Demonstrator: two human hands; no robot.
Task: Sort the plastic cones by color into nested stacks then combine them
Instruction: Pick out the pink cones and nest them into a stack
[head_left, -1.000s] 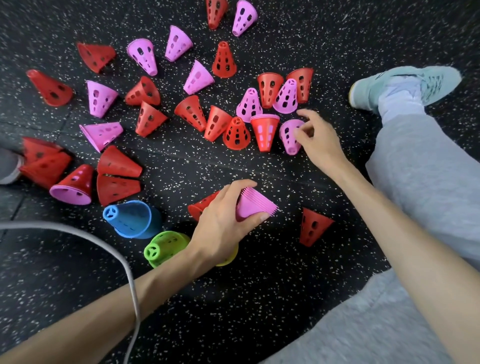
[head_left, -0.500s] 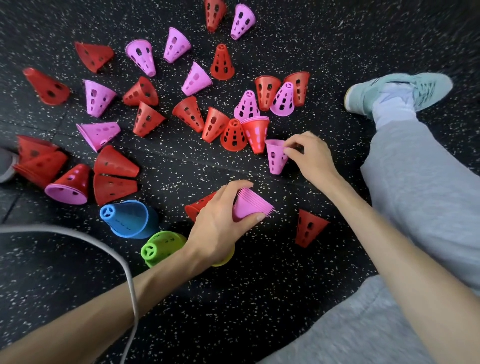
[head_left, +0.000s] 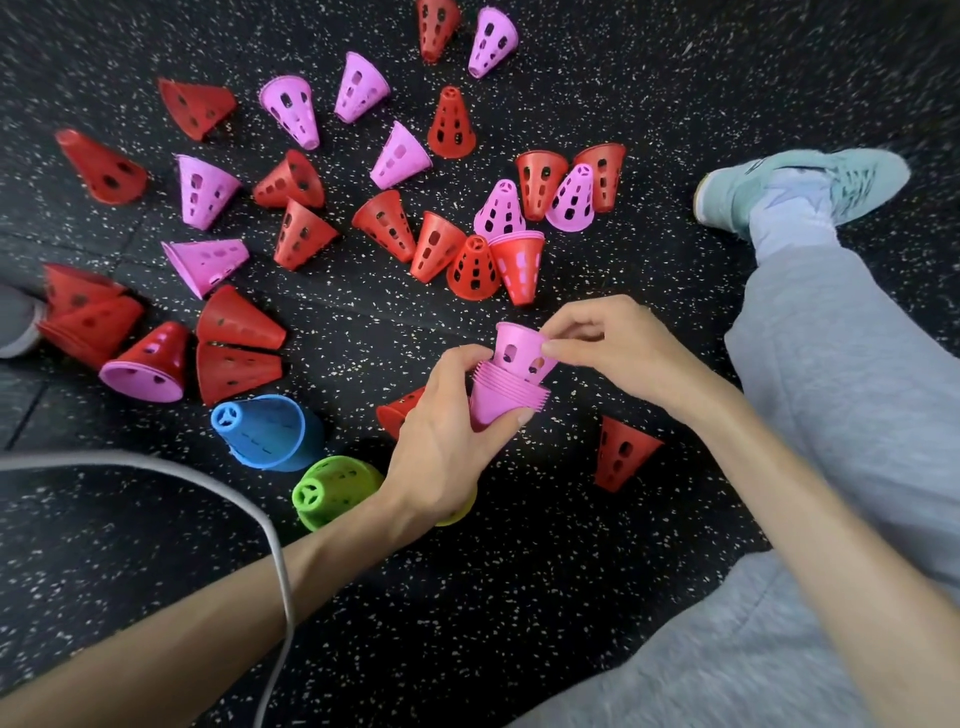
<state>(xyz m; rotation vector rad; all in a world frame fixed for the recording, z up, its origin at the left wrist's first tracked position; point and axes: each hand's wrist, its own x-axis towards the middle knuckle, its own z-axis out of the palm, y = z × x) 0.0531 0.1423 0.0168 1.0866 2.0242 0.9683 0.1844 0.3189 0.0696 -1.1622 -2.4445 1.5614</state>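
Head view shows me both hands meeting just right of the frame's centre. My left hand (head_left: 447, 447) has thumb and fingers curled around a nested stack of pink plastic cones (head_left: 506, 397), wide rims up. My right hand (head_left: 618, 343) pinches the rim of a single pink perforated plastic cone (head_left: 519, 353), which sits partly inside the top of that stack. Loose red and pink perforated cones lie scattered over the black speckled rubber floor (head_left: 519, 597) across the upper half of the frame. A blue plastic cone stack (head_left: 265, 431) and a green plastic cone stack (head_left: 332, 488) lie on their sides left of my left wrist. One red cone (head_left: 621, 452) lies under my right forearm.
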